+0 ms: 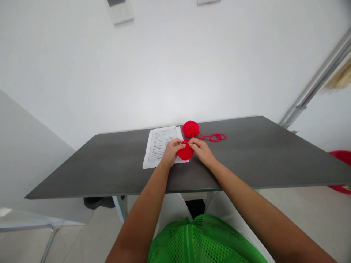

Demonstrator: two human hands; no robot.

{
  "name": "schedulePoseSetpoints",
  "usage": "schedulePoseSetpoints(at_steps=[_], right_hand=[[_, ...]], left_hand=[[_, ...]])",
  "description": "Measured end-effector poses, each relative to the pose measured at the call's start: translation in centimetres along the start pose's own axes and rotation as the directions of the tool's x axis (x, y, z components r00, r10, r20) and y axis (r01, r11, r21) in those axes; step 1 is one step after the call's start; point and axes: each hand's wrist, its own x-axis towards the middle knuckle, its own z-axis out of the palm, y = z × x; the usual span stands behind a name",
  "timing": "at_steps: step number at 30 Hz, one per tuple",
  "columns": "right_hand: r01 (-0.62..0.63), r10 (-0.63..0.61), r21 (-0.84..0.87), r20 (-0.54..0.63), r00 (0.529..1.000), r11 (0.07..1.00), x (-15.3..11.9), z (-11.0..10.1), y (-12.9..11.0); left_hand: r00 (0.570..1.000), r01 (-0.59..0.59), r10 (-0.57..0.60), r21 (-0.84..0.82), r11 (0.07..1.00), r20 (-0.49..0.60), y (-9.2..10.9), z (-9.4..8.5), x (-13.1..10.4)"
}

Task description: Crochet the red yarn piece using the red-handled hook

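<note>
A round red crocheted piece [185, 152] is held above the table's front half, over the lower right corner of the printed sheets. My left hand [172, 149] is closed on its left edge, thumb on top. A tiny yellowish spot shows by the left fingertips, too small to name. At the piece's upper right edge, my right hand [200, 148] is closed in a pinch; what sits between its fingertips is too small to make out. Behind the hands rests a ball of red yarn [191, 129]. Loose yarn [215, 137] trails from it in loops to the right.
Printed paper sheets [152, 150] lie on the dark grey table [260, 157], left of and under the hands. A white wall [175, 65] rises behind the table. A black bag [100, 202] is below the table at left, and a red round object [340, 157] is at far right.
</note>
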Motion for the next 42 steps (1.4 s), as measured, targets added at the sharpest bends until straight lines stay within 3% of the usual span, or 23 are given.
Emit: schedulePoseSetpoints(at_steps=[20, 28, 32, 36, 42], right_hand=[[-0.019, 0.019, 0.015, 0.007, 1.000, 1.000, -0.16, 0.04, -0.31], [0.001, -0.002, -0.085, -0.004, 1.000, 0.996, -0.19, 0.10, -0.58], [0.018, -0.016, -0.155, 0.011, 1.000, 0.988, -0.26, 0.10, -0.80], [0.018, -0.023, -0.166, -0.029, 0.999, 0.986, -0.23, 0.10, -0.66], [0.050, -0.068, -0.183, -0.095, 0.993, 0.982, -0.16, 0.05, -0.36]], left_hand=[[1.000, -0.007, 0.007, 0.022, 1.000, -0.010, 0.05, 0.17, -0.11], [0.999, 0.021, -0.022, 0.038, 0.999, 0.035, 0.07, 0.25, -0.11], [0.999, -0.029, 0.029, -0.023, 0.999, -0.013, 0.21, 0.27, -0.01], [0.997, -0.057, 0.052, -0.083, 0.995, -0.065, 0.26, 0.24, 0.18], [0.999, -0.041, 0.040, -0.038, 0.998, -0.032, 0.07, 0.10, 0.18]])
